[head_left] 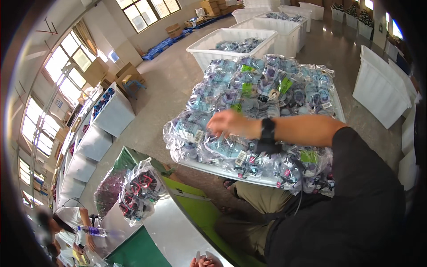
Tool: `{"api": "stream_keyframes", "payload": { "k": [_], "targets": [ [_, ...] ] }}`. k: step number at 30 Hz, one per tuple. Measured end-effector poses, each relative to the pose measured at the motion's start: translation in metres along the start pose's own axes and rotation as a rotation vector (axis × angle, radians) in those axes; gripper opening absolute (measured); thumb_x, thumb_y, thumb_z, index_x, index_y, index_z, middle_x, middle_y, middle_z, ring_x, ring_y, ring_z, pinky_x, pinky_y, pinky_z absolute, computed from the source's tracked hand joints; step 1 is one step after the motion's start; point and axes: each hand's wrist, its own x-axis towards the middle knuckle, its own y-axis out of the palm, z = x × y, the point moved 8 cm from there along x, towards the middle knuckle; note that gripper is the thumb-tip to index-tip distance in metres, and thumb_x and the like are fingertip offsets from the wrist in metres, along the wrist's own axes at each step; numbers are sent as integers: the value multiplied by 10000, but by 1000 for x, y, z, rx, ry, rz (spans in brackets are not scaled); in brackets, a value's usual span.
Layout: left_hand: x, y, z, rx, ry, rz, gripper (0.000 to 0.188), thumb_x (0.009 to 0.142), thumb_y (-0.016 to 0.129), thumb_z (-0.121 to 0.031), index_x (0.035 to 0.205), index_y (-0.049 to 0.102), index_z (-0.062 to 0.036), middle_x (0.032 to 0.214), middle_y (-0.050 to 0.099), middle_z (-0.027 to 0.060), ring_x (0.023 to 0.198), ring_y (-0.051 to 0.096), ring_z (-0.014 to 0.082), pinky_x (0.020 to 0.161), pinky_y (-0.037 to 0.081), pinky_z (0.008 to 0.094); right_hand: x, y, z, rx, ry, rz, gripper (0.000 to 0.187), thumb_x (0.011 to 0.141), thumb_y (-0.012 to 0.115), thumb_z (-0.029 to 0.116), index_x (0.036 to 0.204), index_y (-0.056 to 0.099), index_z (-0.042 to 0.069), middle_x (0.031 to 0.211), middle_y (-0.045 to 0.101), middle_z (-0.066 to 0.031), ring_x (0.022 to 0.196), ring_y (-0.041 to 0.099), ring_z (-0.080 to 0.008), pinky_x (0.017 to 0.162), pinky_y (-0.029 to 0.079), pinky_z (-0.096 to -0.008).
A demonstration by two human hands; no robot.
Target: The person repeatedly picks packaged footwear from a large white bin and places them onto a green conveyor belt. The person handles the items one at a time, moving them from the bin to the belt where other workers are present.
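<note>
My right hand [231, 123] reaches from the right over a heap of clear plastic bags [249, 95]. Its fingers are loosely bent and apart, slightly blurred, just over or touching a bag of pale blue items [224, 147]; no grip on it shows. A black band [267, 130] circles the wrist, with a dark device and cable below. The bags hold blue, purple and dark small items; some bear barcode labels or green tags. At the bottom edge my left hand [205, 261] is mostly cut off, fingers curled together by a small pale thing I cannot make out.
The heap lies on a white tub [195, 163]. A metal-edged worktable [171, 222] at lower left carries a bag of black and red items [140, 189]. Beyond it sits a person [69, 222]. White bins [382, 86] stand right, others [233, 44] behind the heap.
</note>
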Motion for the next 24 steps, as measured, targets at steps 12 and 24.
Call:
{"api": "stream_keyframes", "payload": {
  "k": [12, 24],
  "targets": [
    [8, -31, 20, 10, 120, -24, 313, 1000, 591, -51, 1303, 560, 24, 1077, 687, 149, 855, 678, 182, 748, 580, 305, -41, 416, -73, -132, -157, 702, 228, 881, 705, 285, 964, 724, 74, 852, 716, -63, 789, 666, -149, 730, 521, -322],
    [51, -90, -26, 34, -116, -31, 354, 1018, 601, -137, 1329, 555, 23, 1094, 697, 120, 974, 701, 176, 824, 607, 322, -43, 416, -67, -143, -366, 534, 161, 865, 669, 202, 824, 711, 52, 782, 680, -109, 708, 656, -289, 665, 510, -393]
  ]
}}
